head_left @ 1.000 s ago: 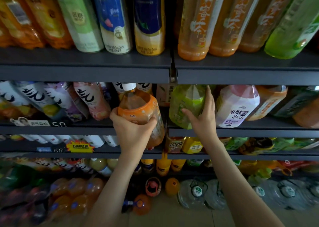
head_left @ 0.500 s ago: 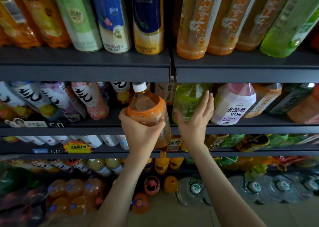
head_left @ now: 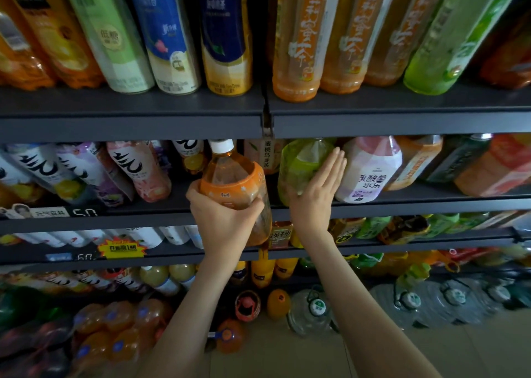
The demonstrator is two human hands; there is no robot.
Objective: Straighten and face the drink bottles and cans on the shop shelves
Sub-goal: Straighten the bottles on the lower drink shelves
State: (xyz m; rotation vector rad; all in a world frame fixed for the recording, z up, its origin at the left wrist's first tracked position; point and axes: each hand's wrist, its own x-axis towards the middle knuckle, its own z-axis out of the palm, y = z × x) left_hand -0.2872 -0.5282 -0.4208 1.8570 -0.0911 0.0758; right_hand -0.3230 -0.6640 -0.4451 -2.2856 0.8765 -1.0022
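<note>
A: How is the orange-labelled tea bottle (head_left: 233, 176) held, and where?

B: It is gripped round its lower body by the left hand (head_left: 224, 219), with fingers and thumb wrapped about the label. It is held in front of the middle shelf (head_left: 402, 206). Its base hangs below the front lip, and its white cap is just under the upper shelf (head_left: 129, 122). It has not been set down.

A: Why is so low a grip used?

B: It may be judged that the cap is thereby left free to pass beneath the upper shelf, and that the label can be turned outward from there.

A: And the right hand (head_left: 316, 196)?

B: It is spread flat, fingers straight and together, and laid against the green bottle (head_left: 298, 162). The fingertips reach toward the white-and-pink lactic drink bottle (head_left: 370, 170) just beside it. Nothing is grasped.

A: To what end?

B: Probably the green bottle is being steadied or pressed aside, so that a slot at its left is left free for the tea bottle. Whether any push is actually applied cannot be told.

A: What remains to be done?

B: The tea bottle has yet to be raised over the lip and stood beside the green one, label to the front. Care is called for, since the neighbours are packed closely and could be knocked.
</note>
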